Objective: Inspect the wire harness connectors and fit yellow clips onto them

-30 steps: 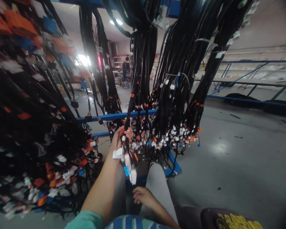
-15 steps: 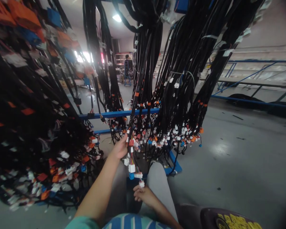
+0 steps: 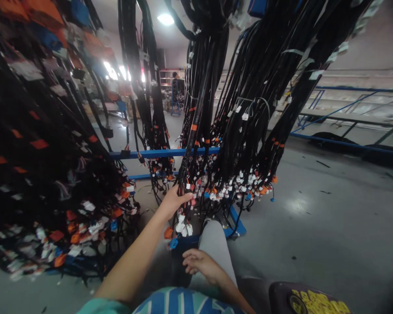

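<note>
My left hand (image 3: 173, 203) is around the lower end of a black taped wire harness (image 3: 190, 138), with its thumb lying across the front and the other fingers partly hidden behind. Below that hand dangle the harness's white connectors (image 3: 182, 226), an orange connector (image 3: 168, 233) and a blue connector (image 3: 174, 243). My right hand (image 3: 199, 264) is lower, over my lap, its fingers loosely bent and apart with nothing in them. A gap separates it from the hanging connectors.
More harnesses (image 3: 245, 131) hang in thick bundles ahead, and another mass of harnesses (image 3: 52, 165) fills the left side. A blue rack bar (image 3: 150, 153) crosses behind them. A dark object with yellow markings (image 3: 306, 298) is at lower right. A person (image 3: 176, 87) is far back.
The right hand has let go of a white connector and drawn slightly down. The left hand's thumb now reaches across the harness, and the hanging connectors have swung left.
</note>
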